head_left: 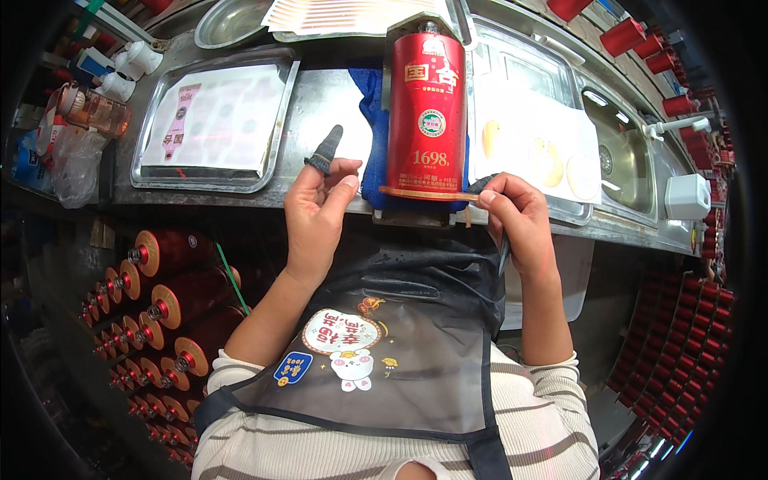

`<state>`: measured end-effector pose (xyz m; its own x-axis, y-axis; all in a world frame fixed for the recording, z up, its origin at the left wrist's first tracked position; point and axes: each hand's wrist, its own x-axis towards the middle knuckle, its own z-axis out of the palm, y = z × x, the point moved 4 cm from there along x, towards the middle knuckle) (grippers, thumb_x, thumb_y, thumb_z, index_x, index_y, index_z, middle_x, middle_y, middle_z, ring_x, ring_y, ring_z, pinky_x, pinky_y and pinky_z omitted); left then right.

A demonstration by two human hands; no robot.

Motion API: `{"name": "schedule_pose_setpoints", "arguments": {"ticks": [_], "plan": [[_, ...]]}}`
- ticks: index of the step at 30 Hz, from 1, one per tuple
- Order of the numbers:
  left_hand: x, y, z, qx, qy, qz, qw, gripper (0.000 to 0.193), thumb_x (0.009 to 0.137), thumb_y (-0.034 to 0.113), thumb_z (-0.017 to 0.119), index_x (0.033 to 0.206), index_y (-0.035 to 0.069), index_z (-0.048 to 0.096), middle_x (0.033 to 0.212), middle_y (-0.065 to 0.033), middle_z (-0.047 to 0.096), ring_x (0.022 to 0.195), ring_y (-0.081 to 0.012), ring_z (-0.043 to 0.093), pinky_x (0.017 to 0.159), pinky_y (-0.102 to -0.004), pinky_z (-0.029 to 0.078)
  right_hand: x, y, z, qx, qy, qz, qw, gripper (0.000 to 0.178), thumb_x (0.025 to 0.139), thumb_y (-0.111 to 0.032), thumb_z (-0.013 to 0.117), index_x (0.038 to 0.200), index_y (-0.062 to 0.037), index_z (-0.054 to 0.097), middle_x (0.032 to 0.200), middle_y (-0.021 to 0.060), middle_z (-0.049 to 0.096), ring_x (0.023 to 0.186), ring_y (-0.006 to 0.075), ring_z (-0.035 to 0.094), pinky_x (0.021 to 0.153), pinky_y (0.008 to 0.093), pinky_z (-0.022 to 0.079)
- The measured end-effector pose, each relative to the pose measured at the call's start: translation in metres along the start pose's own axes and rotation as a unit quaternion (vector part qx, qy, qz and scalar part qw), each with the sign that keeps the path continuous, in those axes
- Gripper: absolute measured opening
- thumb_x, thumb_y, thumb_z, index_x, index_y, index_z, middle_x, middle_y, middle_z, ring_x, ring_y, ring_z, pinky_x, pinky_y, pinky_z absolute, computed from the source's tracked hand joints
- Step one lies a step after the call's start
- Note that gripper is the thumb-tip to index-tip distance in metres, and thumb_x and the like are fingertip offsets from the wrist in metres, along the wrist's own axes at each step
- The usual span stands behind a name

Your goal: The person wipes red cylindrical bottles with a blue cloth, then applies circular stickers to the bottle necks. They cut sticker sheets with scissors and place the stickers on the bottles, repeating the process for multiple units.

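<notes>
- Clearly, the red bottle [426, 104] rests on blue cloth [371, 148] upon the metal tabletop [264, 198].
- Right hand [516, 216]: fingers pinching its tan base rim [424, 194].
- Left hand [316, 214]: fingers loosely spread — dark cover [326, 149] on one.

right hand [520, 214] apparently hides one end of the strip [422, 194].

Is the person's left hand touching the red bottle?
No, the left hand is apart from the red bottle, with blue cloth showing in the gap between them.
</notes>
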<state>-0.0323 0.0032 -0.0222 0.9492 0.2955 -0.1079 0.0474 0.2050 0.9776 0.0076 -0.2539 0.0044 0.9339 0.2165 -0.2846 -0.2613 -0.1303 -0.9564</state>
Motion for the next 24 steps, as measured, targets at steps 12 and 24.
{"name": "schedule_pose_setpoints", "arguments": {"ticks": [12, 24], "plan": [[0.009, -0.002, 0.034, 0.022, -0.170, 0.048, 0.984, 0.076, 0.092, 0.025, 0.074, 0.149, -0.006, 0.037, 0.150, -0.0202, 0.045, 0.140, -0.0246, 0.040, 0.117, -0.0368, 0.030, 0.005, -0.002, 0.024, -0.053, 0.009, -0.012, 0.998, 0.030, 0.090, -0.025, 0.078, 0.081, -0.0055, 0.057, 0.073, -0.0016, 0.060, 0.063, 0.0010, 0.050, 0.054, 0.0175, 0.037], [0.010, -0.002, 0.037, 0.006, -0.170, 0.066, 0.983, 0.072, 0.092, 0.023, 0.074, 0.148, -0.006, 0.039, 0.143, -0.0174, 0.051, 0.135, -0.0226, 0.046, 0.115, -0.0357, 0.031, 0.003, -0.002, 0.026, -0.015, 0.002, -0.017, 1.000, 0.028, 0.090, -0.020, 0.077, 0.083, -0.0057, 0.054, 0.075, -0.0013, 0.060, 0.065, 0.0005, 0.051, 0.054, 0.0161, 0.037]]}}
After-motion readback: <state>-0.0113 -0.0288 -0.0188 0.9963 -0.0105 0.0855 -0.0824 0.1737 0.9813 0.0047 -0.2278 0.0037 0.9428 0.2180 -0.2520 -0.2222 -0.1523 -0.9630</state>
